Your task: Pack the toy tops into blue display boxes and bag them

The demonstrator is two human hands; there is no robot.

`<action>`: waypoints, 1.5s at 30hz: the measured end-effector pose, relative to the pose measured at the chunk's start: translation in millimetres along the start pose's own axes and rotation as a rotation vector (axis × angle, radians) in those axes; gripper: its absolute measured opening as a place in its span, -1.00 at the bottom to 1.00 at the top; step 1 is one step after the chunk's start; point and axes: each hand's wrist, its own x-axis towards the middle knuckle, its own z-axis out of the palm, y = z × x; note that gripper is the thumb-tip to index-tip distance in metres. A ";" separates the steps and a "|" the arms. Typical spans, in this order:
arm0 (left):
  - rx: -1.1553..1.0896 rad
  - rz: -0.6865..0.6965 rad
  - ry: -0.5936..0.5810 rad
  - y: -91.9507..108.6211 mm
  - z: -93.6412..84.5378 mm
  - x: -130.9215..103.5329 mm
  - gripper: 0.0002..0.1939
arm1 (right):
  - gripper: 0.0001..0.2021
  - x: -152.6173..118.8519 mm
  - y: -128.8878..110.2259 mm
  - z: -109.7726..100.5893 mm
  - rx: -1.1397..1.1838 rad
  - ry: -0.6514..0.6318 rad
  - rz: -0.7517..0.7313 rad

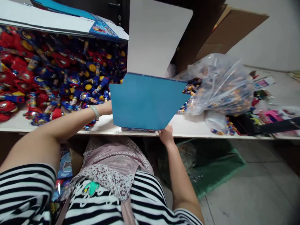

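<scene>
A cardboard box (147, 103) with a plain blue panel towards me stands at the table's front edge, its tall white flap (157, 37) raised behind. My right hand (166, 135) holds the box's lower right corner, with fingertips at the bottom edge. Only the wrist end of my left hand (108, 107) shows at the box's left side; its fingers are hidden behind the blue panel. To the left of the box lies a big heap of red and blue plastic toys (75, 81) with yellow parts.
A clear plastic bag (222, 87) full of small blue and orange pieces lies right of the box. Further right are a black strap (278, 126) and mixed colourful items. A large open carton (58, 20) stands over the heap. Below the table hangs a green sack (215, 175).
</scene>
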 end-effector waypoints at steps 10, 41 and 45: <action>-0.168 -0.014 0.297 -16.4 32.3 -70.3 -0.32 | -0.19 40.0 -62.4 -28.3 0.185 0.178 -0.055; -0.323 -0.080 -0.079 -29.7 49.9 -45.6 -0.16 | -0.11 114.8 -108.4 -28.7 0.125 -0.120 -0.249; -0.151 -0.031 -0.105 -33.4 41.3 -48.9 -0.09 | 0.03 111.4 -141.8 -45.7 -0.168 -0.066 -0.389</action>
